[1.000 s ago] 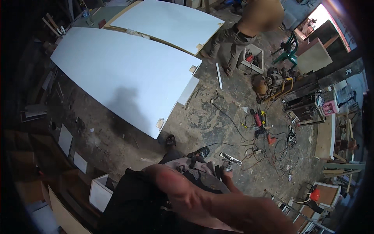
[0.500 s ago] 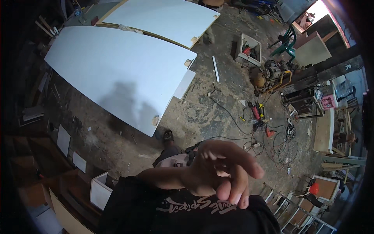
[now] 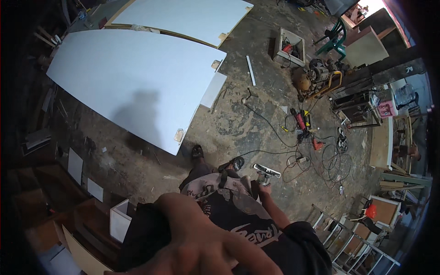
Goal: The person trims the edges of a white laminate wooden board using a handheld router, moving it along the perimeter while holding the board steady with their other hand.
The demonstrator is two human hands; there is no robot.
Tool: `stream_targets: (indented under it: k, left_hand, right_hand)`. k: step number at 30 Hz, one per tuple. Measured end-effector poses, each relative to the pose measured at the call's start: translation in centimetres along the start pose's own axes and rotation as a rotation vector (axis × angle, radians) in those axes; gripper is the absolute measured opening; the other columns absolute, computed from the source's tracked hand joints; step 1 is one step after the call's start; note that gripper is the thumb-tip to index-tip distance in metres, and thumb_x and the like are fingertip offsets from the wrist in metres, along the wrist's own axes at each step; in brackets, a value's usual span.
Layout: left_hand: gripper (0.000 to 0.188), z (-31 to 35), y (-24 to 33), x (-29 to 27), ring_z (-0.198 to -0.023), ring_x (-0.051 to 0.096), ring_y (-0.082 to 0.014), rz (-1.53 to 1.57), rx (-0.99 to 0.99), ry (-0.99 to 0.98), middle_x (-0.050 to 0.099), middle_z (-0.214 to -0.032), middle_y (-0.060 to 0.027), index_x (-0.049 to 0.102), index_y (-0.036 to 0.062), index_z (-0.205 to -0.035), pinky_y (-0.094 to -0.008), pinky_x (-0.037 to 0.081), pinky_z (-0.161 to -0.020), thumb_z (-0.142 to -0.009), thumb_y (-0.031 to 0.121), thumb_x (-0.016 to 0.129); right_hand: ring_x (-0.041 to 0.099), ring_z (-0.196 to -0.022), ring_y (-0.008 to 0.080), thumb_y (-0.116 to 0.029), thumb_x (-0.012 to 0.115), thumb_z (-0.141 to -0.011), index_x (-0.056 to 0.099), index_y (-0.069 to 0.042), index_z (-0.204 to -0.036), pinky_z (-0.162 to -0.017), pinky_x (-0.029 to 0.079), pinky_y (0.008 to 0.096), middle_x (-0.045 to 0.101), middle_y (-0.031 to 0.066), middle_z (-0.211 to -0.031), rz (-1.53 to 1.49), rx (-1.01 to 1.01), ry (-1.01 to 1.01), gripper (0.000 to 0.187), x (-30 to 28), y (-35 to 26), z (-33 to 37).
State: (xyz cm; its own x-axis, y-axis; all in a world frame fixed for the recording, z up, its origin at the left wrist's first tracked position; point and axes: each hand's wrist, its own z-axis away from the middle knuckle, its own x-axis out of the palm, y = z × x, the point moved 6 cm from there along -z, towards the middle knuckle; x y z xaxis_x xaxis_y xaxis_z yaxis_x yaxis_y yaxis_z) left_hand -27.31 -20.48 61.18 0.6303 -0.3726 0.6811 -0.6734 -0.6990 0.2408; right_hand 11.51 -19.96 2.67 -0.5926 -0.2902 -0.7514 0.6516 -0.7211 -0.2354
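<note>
The large white flat board (image 3: 137,87) was seen lying untouched on the dusty concrete floor (image 3: 238,123), the blurred left hand (image 3: 197,243) raised with an unreadable grip, while a small silver-headed tool (image 3: 266,172) was clamped in the right hand (image 3: 265,187), work apparently barely begun.

Left hand (image 3: 201,243): blurred close to the lens, cut off by the bottom edge.
Right hand (image 3: 264,187): tiny, its grip on the grey tool (image 3: 266,171) unclear.
</note>
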Motion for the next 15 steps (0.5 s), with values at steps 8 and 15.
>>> stream_targets:
  k: [8, 15]
  left_hand:
    - [0.069, 1.4, 4.7, -0.7, -0.122, 0.059, -0.006, -0.752, 0.101, -0.185, 0.073, -0.123, 0.0076, 0.027, 0.0426, -0.159, -0.041, 0.039, -0.107, -0.099, 0.05, 0.06]
    - [0.067, 0.7, 3.9, -0.7, -0.123, 0.058, -0.0038, -0.867, 0.331, -0.261, 0.072, -0.122, 0.0115, 0.027, 0.0441, -0.159, -0.0414, 0.039, -0.109, -0.1, 0.052, 0.056]
  right_hand:
    - [0.07, -0.109, 0.0386, -0.045, 0.085, -0.064, 0.061, 0.001, -0.121, -0.092, 0.055, 0.0457, 0.071, 0.0243, -0.113, -0.046, 0.048, 0.008, 0.077, -1.2, -1.1, 1.8]
    - [0.068, -0.112, 0.0365, -0.036, 0.087, -0.061, 0.058, -0.001, -0.12, -0.095, 0.053, 0.0447, 0.07, 0.023, -0.115, -0.079, 0.018, 0.014, 0.074, 0.2, 1.7, -1.3]
